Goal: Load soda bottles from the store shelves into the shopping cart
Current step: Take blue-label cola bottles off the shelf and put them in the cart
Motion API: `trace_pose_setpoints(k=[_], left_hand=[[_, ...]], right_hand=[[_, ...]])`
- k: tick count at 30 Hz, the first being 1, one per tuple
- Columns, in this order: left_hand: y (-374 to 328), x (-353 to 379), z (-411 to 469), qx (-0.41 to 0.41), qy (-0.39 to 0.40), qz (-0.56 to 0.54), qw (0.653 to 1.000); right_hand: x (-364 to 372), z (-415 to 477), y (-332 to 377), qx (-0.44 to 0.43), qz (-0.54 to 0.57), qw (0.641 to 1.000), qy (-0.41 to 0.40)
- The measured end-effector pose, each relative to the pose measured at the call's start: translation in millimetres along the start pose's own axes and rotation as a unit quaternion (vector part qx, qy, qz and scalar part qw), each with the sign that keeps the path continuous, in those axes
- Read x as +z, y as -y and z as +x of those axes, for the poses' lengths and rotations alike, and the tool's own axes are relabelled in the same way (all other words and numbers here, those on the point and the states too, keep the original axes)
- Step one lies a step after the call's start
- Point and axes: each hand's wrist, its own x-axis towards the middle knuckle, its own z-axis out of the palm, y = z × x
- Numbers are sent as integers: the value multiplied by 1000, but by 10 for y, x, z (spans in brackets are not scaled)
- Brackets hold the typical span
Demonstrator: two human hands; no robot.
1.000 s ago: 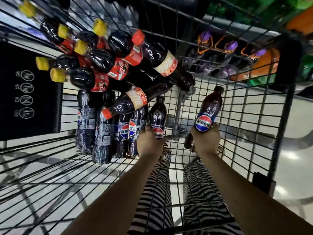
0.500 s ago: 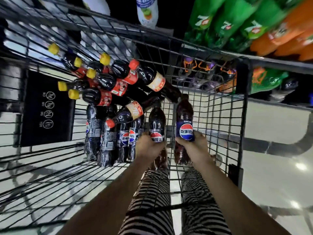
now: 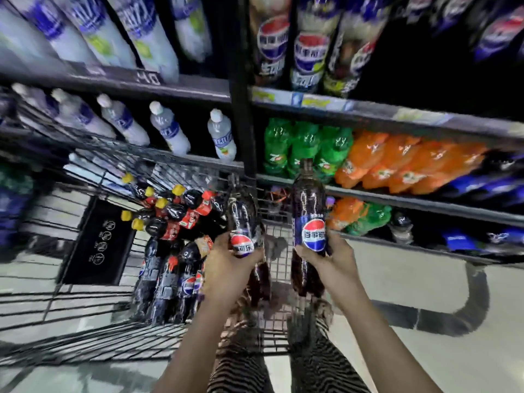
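Left hand point(image 3: 226, 268) grips one dark plastic cola bottle point(image 3: 244, 222), right hand point(image 3: 330, 260) another point(image 3: 308, 217), mid-frame above the black wire cart point(image 3: 93, 347).

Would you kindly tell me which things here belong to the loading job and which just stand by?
In the job: left hand gripping one Pepsi bottle; right hand gripping a second Pepsi bottle; shopping cart; piled cola bottles inside.
Standing by, shelved: white bottles, green bottles, orange bottles.

free: cart point(image 3: 276, 333) floor right of bottle pile point(image 3: 170, 231) | obstacle: pile stacked toward far wall
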Motion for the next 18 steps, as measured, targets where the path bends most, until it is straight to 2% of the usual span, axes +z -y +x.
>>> trace_pose_setpoints(k=[5,11,18], left_hand=[[-747,148,-378,97,-32,-28,994],[-1669,439,-599,182,-8,-66,981],[-2742,920,-530,271,-10,-30,962]], right_hand=[[-724,45,452,-67,22,997,-8],[-1563,250,920,-114,73,990,-44],[-2198,798,1500,-165,46,983,-72]])
